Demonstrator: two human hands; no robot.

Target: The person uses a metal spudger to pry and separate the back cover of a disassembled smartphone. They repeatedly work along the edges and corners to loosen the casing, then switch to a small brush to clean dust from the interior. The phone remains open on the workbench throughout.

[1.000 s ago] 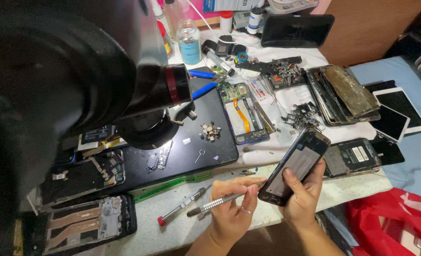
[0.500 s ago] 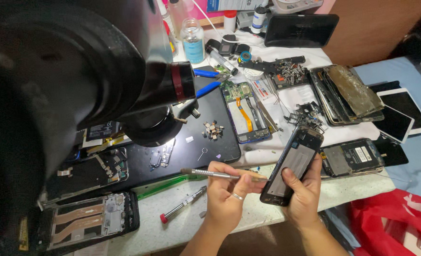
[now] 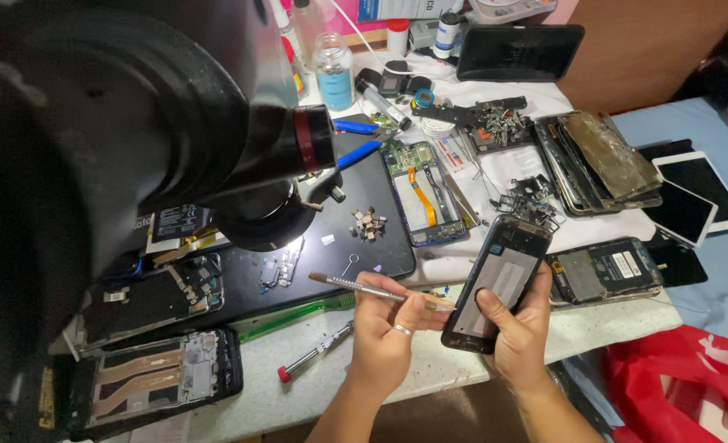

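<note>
From the head camera, the right hand [image 3: 518,332] grips an opened phone [image 3: 495,284] over the near edge of the tabletop [image 3: 430,377], fingers wrapped behind it and the thumb pressed across its lower face. The phone's long axis runs from its lower end near the person up and away to the right, its top end pointing toward the far right corner, its open back side facing the camera. The left hand [image 3: 384,328] pinches a slim metal tool [image 3: 372,288] between thumb and fingers; the tool lies almost level, its handle end pointing left toward the black mat [image 3: 380,246] and its tip reaching right to the phone's left edge. A ring sits on one left finger. Just left of the hands a red-tipped screwdriver [image 3: 315,354] and a green toothbrush [image 3: 294,316] lie on the tabletop. Another opened phone [image 3: 417,193] with an orange cable lies farther back, and a large black microscope [image 3: 216,139] fills the left side.
</note>
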